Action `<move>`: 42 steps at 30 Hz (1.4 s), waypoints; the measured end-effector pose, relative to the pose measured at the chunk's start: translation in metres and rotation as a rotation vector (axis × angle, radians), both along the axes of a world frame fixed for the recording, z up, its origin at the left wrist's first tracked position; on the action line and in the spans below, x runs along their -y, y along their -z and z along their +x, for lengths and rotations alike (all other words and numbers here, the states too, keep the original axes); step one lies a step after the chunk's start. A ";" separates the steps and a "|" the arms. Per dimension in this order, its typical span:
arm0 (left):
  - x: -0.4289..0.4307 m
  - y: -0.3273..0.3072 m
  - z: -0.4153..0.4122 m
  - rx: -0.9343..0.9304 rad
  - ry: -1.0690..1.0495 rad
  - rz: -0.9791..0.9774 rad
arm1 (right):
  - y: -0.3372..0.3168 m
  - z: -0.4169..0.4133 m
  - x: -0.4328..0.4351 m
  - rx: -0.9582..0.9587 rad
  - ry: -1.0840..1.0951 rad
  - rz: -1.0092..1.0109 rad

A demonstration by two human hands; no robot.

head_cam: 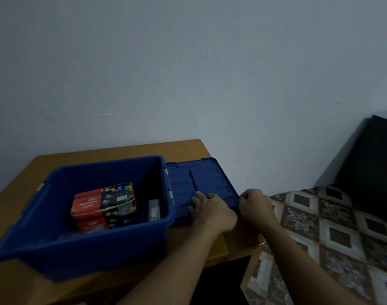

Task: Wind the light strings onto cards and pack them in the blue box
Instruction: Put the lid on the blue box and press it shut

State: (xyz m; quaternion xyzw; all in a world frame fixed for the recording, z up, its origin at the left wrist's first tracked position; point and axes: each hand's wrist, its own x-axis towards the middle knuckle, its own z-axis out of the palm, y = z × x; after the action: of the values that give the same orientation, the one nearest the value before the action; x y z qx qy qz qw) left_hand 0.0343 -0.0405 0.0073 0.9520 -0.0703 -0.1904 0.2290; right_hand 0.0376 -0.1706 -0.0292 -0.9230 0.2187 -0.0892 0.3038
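One head-worn wide-angle view. Looks forward and down from the near edge of the table (pixel 122 150), close in. Wall (pixel 188 62) fills upper half; blue box (pixel 82 243) low left, lid (pixel 201 179) lower centre, tiled floor (pixel 320 238) right.

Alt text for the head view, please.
Both hands are on a blue lid lying on the wooden table right of the open blue box: left hand resting on top, right hand gripping its edge. Red LED light cartons sit inside.
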 end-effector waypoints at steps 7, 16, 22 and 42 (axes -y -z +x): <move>0.010 -0.016 -0.008 -0.009 -0.049 -0.132 | -0.026 -0.008 -0.002 0.137 0.061 0.376; 0.007 -0.072 -0.014 0.084 -0.144 -0.659 | -0.105 -0.027 -0.023 0.373 -0.056 0.508; -0.052 -0.126 0.017 0.141 -0.279 -0.961 | -0.140 -0.040 -0.061 0.582 -0.271 0.149; -0.324 -0.131 -0.023 0.303 -0.791 -0.872 | -0.122 -0.042 -0.154 0.752 -0.804 -0.335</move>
State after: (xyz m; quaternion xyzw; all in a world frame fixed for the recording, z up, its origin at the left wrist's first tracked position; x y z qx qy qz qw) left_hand 0.0110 0.2830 0.1380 0.7409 0.1855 0.0931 0.6388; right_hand -0.0048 -0.0167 0.0925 -0.8740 -0.2894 -0.3222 0.2204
